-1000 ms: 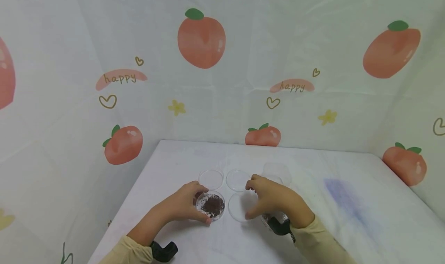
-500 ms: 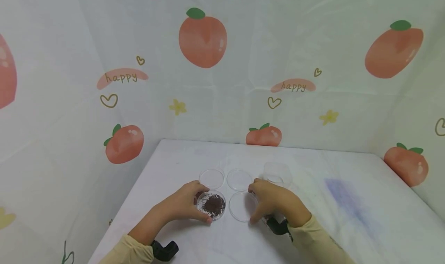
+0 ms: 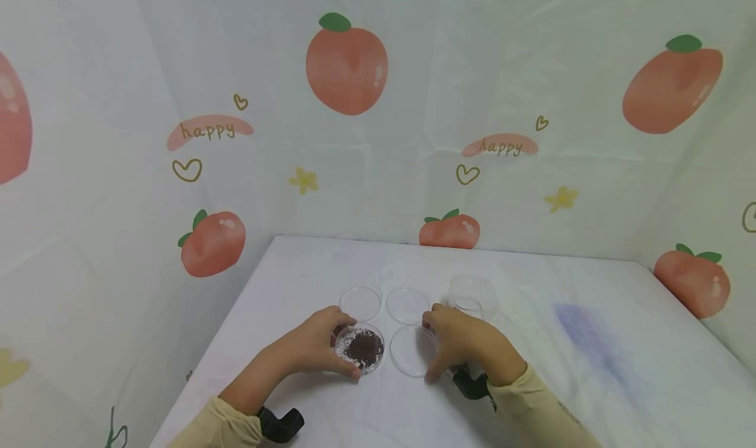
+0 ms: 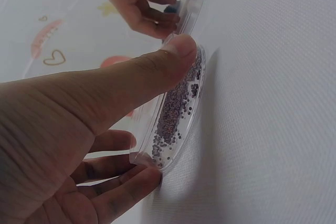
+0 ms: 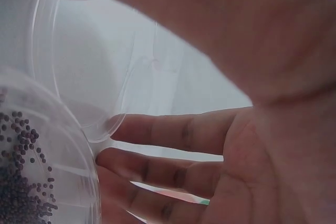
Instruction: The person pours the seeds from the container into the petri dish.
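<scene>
My left hand (image 3: 313, 343) grips a round clear petri dish (image 3: 367, 370) by its left side, thumb near the front rim and fingers behind. Small dark beads (image 4: 173, 111) are spread over the dish's bottom. To its right lies a second petri dish (image 3: 409, 351) with nothing in it. My right hand (image 3: 472, 340) holds that one at its right edge, thumb at the front and fingertips on the far rim. In the right wrist view, another clear dish (image 5: 71, 169) with dark beads sits close by at lower left; in the head view the right hand and wrist mostly hide it.
Two more clear round dishes, a left one (image 3: 361, 302) and a right one (image 3: 407, 305), lie behind the front pair. A clear square container (image 3: 477, 287) stands at the back right, with a round rim overlapping it. A white cloth (image 3: 520, 284) with a bluish stain covers the table.
My right hand has shifted slightly to the right, its thumb drawing back from over the bare dish to its edge. The left hand keeps its hold on the bead dish.
</scene>
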### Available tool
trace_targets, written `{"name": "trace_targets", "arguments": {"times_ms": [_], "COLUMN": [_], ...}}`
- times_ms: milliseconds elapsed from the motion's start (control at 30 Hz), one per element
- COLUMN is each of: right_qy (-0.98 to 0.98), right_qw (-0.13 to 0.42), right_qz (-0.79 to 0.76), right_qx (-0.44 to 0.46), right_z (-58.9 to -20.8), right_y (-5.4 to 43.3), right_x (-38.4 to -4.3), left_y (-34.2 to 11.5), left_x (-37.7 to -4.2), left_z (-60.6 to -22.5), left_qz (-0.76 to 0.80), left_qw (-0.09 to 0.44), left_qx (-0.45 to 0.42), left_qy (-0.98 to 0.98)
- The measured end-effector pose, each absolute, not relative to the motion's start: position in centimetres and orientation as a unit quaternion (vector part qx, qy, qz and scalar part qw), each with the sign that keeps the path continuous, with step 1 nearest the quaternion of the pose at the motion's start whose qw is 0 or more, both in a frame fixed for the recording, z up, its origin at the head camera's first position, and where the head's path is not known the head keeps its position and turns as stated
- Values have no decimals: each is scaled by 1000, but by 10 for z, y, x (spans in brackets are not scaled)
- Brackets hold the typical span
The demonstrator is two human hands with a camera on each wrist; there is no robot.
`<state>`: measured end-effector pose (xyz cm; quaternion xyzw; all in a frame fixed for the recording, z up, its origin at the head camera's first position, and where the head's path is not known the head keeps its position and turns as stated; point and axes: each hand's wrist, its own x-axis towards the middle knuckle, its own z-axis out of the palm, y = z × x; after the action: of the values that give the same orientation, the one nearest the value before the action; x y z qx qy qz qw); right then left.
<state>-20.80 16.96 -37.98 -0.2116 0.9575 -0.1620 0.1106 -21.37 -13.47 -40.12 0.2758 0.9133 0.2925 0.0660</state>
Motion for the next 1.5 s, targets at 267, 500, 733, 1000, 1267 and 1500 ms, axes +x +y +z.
{"name": "trace_targets", "arguments": {"times_ms": [267,500,733,1000,1267,1500], "right_qy": [956,955,955,955,955,935], "right_qw": [114,98,85,93,110,89], "right_qz": [-174,-152,-142,-151,-181,-226], "right_qx": [-209,-236,-248,-236,-206,-259], "right_z": [-375,-377,-374,-367,-357,-355], "right_y": [170,169,167,167,171,181], "right_x": [-205,-206,-203,-199,-199,-206], "left_y": [-135,-134,-134,-133,-132,-132], "left_x": [-213,-212,-212,-212,-213,-213], "left_z": [-401,-398,-399,-399,-398,-401], "left_qz": [292,292,294,297,290,288], "left_qw": [63,66,67,71,71,68], "left_qx": [279,276,273,273,271,270], "left_qy": [913,913,914,912,915,916]}}
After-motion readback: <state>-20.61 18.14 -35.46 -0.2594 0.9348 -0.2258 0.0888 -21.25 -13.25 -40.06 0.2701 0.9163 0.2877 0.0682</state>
